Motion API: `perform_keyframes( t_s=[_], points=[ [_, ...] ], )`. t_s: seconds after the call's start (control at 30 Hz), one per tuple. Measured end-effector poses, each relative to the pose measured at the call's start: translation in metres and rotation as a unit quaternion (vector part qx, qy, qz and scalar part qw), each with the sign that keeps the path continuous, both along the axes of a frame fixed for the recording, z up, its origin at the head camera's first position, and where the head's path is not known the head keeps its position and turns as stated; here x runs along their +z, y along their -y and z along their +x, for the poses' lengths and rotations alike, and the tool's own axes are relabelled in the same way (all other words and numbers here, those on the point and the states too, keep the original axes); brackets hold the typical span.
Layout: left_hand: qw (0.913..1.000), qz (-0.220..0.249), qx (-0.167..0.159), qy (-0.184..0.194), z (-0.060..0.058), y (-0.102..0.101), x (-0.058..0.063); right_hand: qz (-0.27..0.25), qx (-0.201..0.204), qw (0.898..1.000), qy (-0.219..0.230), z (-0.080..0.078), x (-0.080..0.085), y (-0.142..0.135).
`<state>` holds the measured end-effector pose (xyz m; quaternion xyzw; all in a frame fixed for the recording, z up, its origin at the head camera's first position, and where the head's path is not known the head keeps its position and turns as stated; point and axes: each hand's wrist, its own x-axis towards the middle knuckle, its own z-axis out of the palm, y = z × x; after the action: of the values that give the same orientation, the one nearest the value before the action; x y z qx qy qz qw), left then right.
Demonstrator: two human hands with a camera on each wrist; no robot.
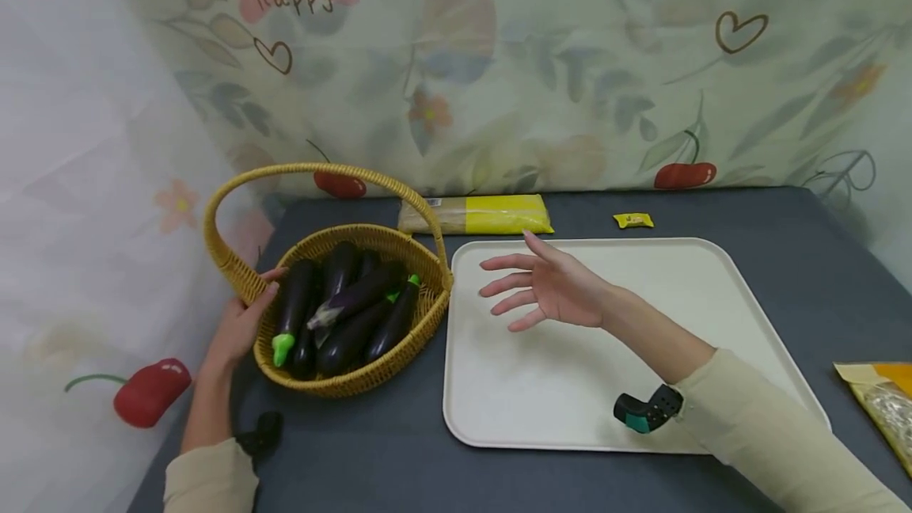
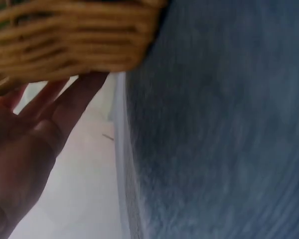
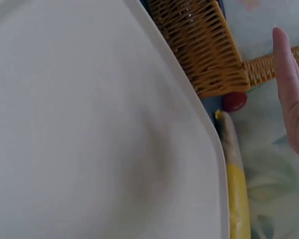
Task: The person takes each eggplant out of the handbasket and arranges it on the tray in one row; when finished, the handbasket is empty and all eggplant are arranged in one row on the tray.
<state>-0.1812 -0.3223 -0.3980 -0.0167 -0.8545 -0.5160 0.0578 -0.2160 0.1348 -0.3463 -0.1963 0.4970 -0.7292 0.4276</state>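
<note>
On the left of the table stands a wicker basket (image 1: 420, 335) with a tall arched handle, holding several dark purple eggplants (image 1: 356, 295), some with green caps. My left hand (image 1: 242, 327) grips the basket's left side where the handle meets the rim. In the left wrist view, the left hand (image 2: 35, 134) has its fingers against the woven wall, their tips hidden by it. My right hand (image 1: 552, 287) is held above the white tray (image 1: 641, 410) with fingers spread and nothing in them. Part of the right hand (image 3: 294, 94) shows at the edge of the right wrist view.
Behind the basket and tray lies a long yellow-and-clear packet (image 1: 499, 214). A small yellow wrapped piece (image 1: 633, 220) sits beyond the tray. Another plastic packet (image 1: 883, 402) lies at the right edge. A patterned cloth (image 1: 499, 62) hangs behind the dark table (image 1: 399, 457).
</note>
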Motion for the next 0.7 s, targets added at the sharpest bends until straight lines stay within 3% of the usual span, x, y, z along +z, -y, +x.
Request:
perform_keyframes(
  t_s=[0.2,0.37,0.7],
  points=[
    [0.9990,0.003,0.045,0.002,0.001,-0.006,0.000,0.002,0.017,1.000,0.001,0.007,0.009,0.036],
    [0.9980,0.008,0.063,0.000,0.000,-0.009,0.001,0.026,0.015,0.999,0.011,0.011,0.012,0.065],
    [0.9978,0.007,0.067,-0.001,-0.002,-0.012,0.002,0.079,-0.058,0.994,0.051,0.011,0.015,0.111]
  ],
)
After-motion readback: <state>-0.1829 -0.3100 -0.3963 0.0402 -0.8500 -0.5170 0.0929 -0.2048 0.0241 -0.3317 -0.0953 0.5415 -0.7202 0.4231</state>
